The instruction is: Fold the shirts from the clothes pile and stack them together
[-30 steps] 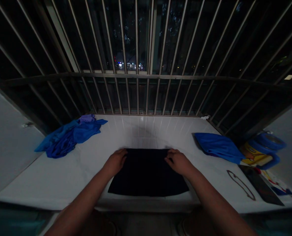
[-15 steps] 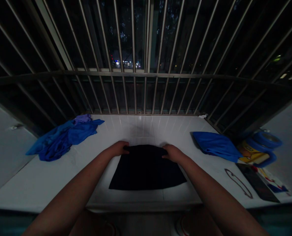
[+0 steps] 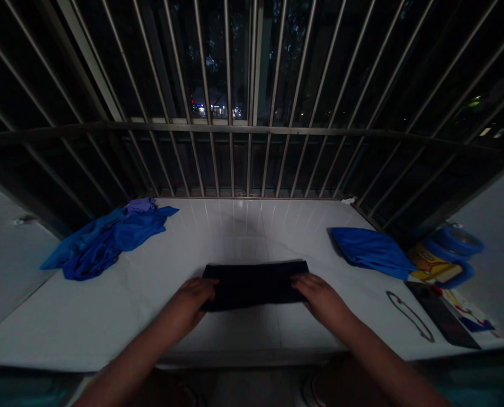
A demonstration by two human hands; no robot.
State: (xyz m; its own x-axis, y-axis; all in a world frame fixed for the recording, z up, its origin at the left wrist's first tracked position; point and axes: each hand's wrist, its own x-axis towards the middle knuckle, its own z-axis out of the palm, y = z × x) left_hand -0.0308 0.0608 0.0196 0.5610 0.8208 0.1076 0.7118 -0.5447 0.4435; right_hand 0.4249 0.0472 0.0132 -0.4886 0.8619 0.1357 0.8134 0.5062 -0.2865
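Note:
A very dark piece of folded cloth (image 3: pixel 254 285) lies as a wide, low rectangle in the middle of the white tiled ledge. What kind of garment it is, if any, is too dark to make out. At its left end, my left hand (image 3: pixel 196 295) grips the edge, the thumb lying on top and the other fingers partly hidden. My right hand (image 3: pixel 319 291) holds the right end in the same way, its fingertips pressed on the cloth near the upper corner.
Crumpled blue clothes (image 3: pixel 107 240) with a purple cloth (image 3: pixel 140 206) lie at left. To the right are a folded blue cloth (image 3: pixel 370 249), blue-and-yellow containers (image 3: pixel 451 251), a dark flat panel (image 3: pixel 442 314) and a cord loop (image 3: pixel 410 316). Metal bars (image 3: pixel 252 130) close off the back.
The dark cloth went from a taller, flared shape to a narrow rectangle, folded over toward me. Both hands came nearer my body, and the right one turned over the cloth's end.

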